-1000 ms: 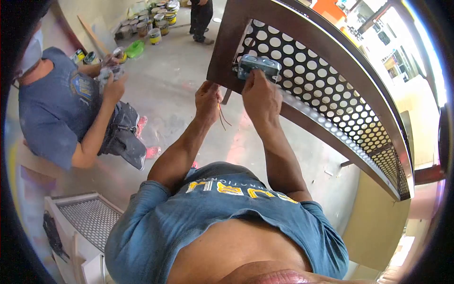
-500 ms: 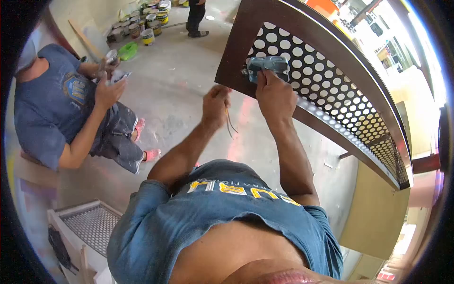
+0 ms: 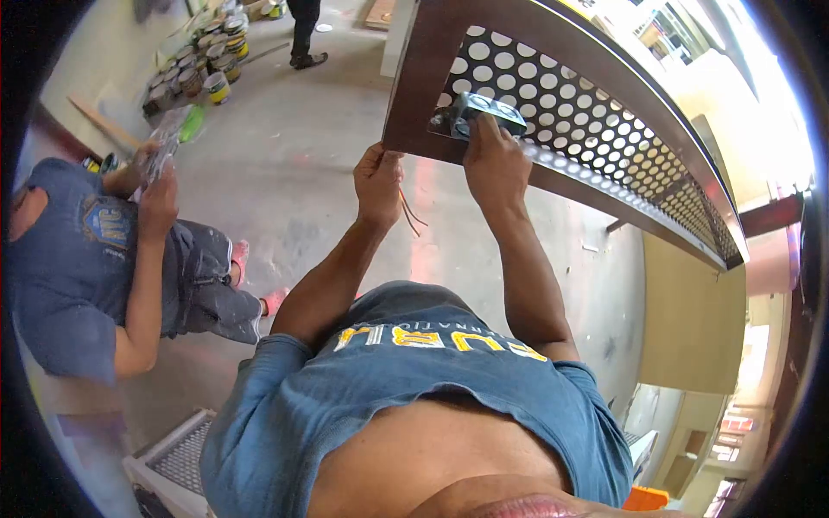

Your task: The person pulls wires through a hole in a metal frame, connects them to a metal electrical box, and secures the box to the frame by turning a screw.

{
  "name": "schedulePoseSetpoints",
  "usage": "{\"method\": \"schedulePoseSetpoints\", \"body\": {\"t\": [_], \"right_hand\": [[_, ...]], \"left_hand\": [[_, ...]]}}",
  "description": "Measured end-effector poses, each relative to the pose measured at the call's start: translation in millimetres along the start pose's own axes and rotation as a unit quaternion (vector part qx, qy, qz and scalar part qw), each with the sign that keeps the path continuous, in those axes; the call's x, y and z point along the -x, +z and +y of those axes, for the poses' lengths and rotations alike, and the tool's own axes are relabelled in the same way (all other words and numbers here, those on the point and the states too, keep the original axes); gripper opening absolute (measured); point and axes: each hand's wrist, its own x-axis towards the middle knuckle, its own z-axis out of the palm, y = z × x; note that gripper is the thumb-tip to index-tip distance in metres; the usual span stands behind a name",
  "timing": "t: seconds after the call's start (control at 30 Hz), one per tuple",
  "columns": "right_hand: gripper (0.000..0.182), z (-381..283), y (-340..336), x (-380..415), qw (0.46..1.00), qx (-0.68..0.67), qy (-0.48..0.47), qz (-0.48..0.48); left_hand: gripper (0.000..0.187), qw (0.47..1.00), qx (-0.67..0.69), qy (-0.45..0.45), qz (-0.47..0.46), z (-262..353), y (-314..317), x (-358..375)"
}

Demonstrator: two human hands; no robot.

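A dark brown panel (image 3: 423, 82) with a perforated inset (image 3: 553, 95) stands slanted before me. My right hand (image 3: 498, 164) grips a bluish-grey box (image 3: 490, 112), which looks like an electrical outlet box, at the inset's near left end. The box has turned its side to me, and my fingers partly hide it. At the panel's lower left corner, my left hand (image 3: 380, 180) is closed, its fingertips against the edge. Thin electrical wires (image 3: 409, 211) hang from it; their upper ends are hidden by the fingers.
At left a co-worker (image 3: 82, 268) handles a clear plastic packet (image 3: 164, 142). Paint cans (image 3: 194, 65) crowd the back wall near a green item (image 3: 191, 123). Another person's leg (image 3: 304, 30) shows behind. A white perforated frame (image 3: 173, 457) stands low at left.
The box has tilted in my right hand. My left hand has shifted slightly left against the panel's corner. The co-worker has raised a clear packet, and the view has shifted.
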Motion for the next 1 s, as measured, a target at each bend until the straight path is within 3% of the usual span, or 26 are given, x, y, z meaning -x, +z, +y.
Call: {"method": "schedulePoseSetpoints", "body": {"t": [0.13,0.3,0.53,0.63,0.93,1.0], "right_hand": [[0.015,-4,7,0,0.995,-0.069,-0.007,0.065],[0.012,0,12,0,0.998,-0.038,0.003,0.048],[0.011,3,20,-1,0.99,-0.069,0.001,0.122],[0.01,2,19,-3,0.99,-0.054,0.009,0.132],[0.01,3,25,0,0.983,-0.082,-0.017,0.162],[0.011,2,26,0,0.982,-0.095,-0.017,0.164]], "left_hand": [[0.005,0.999,-0.021,-0.004,-0.029,-6,-4,-8],[0.006,0.998,-0.04,0.014,-0.042,-2,-9,-1],[0.008,0.996,-0.045,0.017,-0.076,0,-6,-6],[0.009,0.994,-0.104,-0.026,-0.006,7,8,4],[0.013,0.997,-0.073,0.004,-0.027,5,0,-4],[0.015,0.985,-0.153,0.055,-0.063,3,-3,-1]]}}
